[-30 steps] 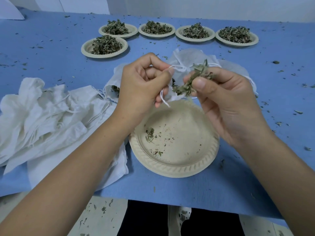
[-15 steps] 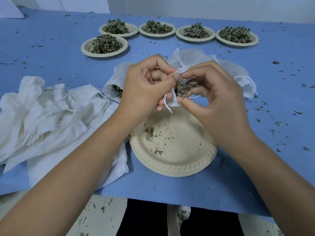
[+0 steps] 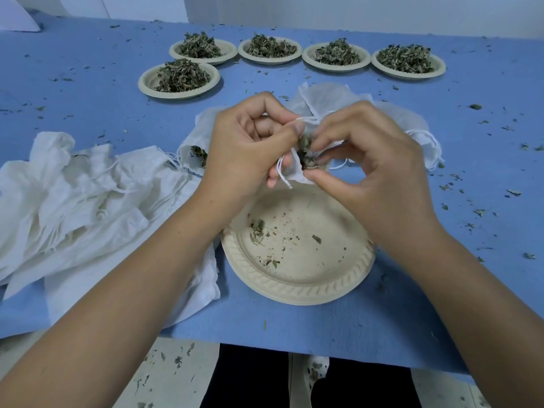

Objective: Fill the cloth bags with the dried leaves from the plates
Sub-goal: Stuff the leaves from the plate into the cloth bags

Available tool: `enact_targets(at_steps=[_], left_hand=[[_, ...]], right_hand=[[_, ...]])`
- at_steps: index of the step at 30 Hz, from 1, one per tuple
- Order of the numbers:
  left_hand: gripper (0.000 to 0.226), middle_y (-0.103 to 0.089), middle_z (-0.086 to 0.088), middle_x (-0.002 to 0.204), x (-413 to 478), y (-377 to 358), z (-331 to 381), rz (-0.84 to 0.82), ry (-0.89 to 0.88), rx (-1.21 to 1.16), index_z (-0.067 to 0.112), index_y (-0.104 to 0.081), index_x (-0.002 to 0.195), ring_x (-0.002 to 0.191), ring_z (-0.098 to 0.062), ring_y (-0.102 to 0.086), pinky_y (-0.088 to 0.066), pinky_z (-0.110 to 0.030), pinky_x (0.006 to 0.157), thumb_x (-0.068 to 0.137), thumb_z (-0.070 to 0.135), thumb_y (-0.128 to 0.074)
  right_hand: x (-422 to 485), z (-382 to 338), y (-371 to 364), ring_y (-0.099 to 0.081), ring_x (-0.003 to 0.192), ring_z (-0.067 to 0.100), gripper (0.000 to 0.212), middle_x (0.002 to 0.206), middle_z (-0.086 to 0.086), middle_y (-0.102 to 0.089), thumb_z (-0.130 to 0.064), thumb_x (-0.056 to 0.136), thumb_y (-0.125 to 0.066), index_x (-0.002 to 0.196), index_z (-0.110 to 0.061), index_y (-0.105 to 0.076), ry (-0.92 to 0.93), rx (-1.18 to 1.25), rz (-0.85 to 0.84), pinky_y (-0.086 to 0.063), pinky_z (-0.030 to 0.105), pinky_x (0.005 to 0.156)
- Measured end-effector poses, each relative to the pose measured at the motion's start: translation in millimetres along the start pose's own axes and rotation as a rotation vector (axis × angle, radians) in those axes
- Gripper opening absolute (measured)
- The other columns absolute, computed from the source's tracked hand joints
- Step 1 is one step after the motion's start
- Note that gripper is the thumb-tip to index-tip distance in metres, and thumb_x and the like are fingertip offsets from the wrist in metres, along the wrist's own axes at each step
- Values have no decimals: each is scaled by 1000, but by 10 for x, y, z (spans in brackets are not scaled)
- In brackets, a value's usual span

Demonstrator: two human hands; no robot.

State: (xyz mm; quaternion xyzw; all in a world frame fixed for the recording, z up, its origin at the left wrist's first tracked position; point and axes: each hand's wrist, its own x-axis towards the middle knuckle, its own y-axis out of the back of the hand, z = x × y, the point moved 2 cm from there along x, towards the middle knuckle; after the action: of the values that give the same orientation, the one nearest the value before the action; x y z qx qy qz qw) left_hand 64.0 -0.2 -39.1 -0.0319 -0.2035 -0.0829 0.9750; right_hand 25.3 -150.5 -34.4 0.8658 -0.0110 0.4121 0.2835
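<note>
My left hand (image 3: 250, 145) pinches the rim of a small white cloth bag (image 3: 294, 172) and holds its mouth open above a nearly bare paper plate (image 3: 297, 284). My right hand (image 3: 374, 169) pinches a clump of dried leaves (image 3: 306, 148) with curled fingers, right at the bag's mouth. A drawstring hangs below the bag. Only crumbs of leaf lie on the plate under my hands.
Several paper plates heaped with dried leaves (image 3: 179, 76) stand in a row at the back. A pile of white cloth bags (image 3: 76, 195) lies at the left. More bags (image 3: 329, 97), one with leaves inside (image 3: 198, 154), lie behind my hands. Leaf crumbs dot the blue table (image 3: 485, 148).
My right hand has brought the clump of leaves down and to the left, from beside the bag into its mouth. My left hand has kept its hold on the bag's rim.
</note>
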Motion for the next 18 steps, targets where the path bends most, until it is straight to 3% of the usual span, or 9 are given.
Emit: enact_targets(at_steps=[5,9,13,16,18], left_hand=[[17,-55,7,44,7,-10,-10,-11,6,-19,9,-58,76,29,-5,-40,-35,-21,33,90,2,-62],[15,-56,6,44,2,-16,-10,-47,2,-26,9,-58,77,29,-7,-41,-34,-21,32,89,1,-62],[16,-55,7,44,7,-6,-19,-32,11,-50,9,-57,76,29,-5,-40,-35,-18,34,90,1,-61],[18,-54,7,43,20,1,-27,24,43,-92,11,-58,74,29,-5,-38,-34,-14,36,89,2,-62],[17,-54,6,43,22,-3,-24,32,51,-137,12,-57,73,29,-5,-36,-32,-13,36,87,3,-62]], right_hand=[[-34,-35,14,-63,80,17,20,83,13,-53,7,76,-75,72,-1,-57,-11,101,158,-55,24,71],[-37,-20,-46,-63,78,25,17,74,10,-62,5,76,-73,67,0,-60,41,-68,106,-51,35,68],[-11,-15,-40,-56,88,18,3,79,1,-64,-2,81,-69,78,-3,-69,86,-229,38,-44,28,74],[-5,-22,41,-51,97,14,17,85,-8,-68,-14,90,-57,81,-10,-70,99,-307,137,-34,34,86],[-11,-52,44,-51,108,15,31,94,-13,-69,-21,95,-42,85,-15,-71,101,-293,118,-26,37,93]])
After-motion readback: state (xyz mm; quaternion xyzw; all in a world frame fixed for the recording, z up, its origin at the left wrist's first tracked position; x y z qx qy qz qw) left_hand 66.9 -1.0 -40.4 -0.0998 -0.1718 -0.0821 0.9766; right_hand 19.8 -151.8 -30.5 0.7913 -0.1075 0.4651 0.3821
